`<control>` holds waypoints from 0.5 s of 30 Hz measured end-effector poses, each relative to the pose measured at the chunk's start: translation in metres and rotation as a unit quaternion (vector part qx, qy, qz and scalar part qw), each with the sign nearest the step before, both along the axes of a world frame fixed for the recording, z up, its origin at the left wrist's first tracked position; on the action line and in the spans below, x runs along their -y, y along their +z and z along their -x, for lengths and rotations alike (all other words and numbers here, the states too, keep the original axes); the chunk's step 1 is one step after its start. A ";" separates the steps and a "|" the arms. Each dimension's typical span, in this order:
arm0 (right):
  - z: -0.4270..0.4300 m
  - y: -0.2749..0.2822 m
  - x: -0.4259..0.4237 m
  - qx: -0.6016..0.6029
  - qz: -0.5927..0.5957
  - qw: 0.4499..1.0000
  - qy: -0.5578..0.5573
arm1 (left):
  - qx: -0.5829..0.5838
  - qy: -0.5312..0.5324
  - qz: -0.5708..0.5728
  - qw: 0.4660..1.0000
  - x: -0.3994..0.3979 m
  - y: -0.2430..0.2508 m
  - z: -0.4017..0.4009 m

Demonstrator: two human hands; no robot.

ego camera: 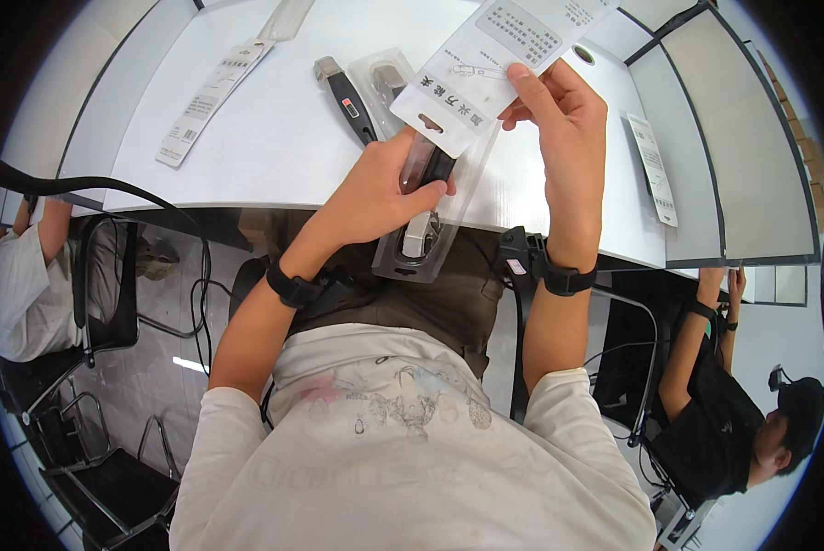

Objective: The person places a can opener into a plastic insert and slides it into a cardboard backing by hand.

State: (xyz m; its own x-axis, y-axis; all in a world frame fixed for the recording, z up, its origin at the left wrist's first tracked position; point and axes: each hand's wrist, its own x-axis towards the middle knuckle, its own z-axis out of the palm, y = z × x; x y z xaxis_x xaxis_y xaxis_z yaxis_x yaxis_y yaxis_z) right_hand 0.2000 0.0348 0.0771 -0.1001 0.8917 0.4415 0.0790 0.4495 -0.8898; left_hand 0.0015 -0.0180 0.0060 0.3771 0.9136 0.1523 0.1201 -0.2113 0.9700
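My left hand (391, 196) grips a clear plastic blister shell (419, 272) over the desk's front edge. A clamp (419, 234) with a black handle and a metal jaw end lies inside that shell, its handle partly hidden by my fingers. Between thumb and fingers, my right hand (560, 113) holds a white printed backing card (480, 62) with a hang hole. The card is tilted and overlaps the shell's upper end; whether they are joined there cannot be told. Beyond my left hand, a loose black-handled clamp (346, 100) lies on the desk beside another blister shell (384, 69) with a clamp in it.
The white desk (246, 165) has low partitions (735, 151) at its sides. Printed cards lie at left (208, 103) and right (651, 165); a clear plastic piece (286, 19) is at the back. Black cables (109, 182) hang at left. People sit at left (29, 289) and right (721, 427).
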 end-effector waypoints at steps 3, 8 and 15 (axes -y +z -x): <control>0.001 -0.002 -0.001 -0.007 0.004 1.000 0.003 | 0.001 -0.010 0.020 1.000 0.001 0.010 0.004; 0.004 -0.003 -0.003 -0.010 0.008 1.000 0.012 | 0.034 -0.013 0.003 0.999 -0.003 -0.003 0.004; 0.004 -0.005 -0.003 0.000 0.010 1.000 0.007 | 0.072 0.017 -0.038 0.997 -0.006 -0.013 0.000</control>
